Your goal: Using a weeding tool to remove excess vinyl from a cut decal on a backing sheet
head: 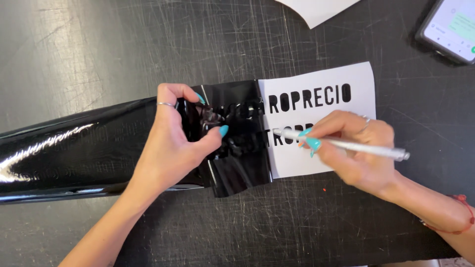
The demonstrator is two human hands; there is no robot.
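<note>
Left hand [170, 143] pinches black film [237, 143] | right hand [354, 148] grips pen [346, 144], lying left-right, tip left

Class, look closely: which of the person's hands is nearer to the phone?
Right. The right hand, holding a pen, lies below-left of the phone; the left hand, on black film, is farther left.

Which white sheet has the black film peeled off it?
The white sheet with black cut-out letters at mid-table, under both hands. Black film folds back from its left edge. The other white sheet, at the top edge, lies bare and untouched.
</note>
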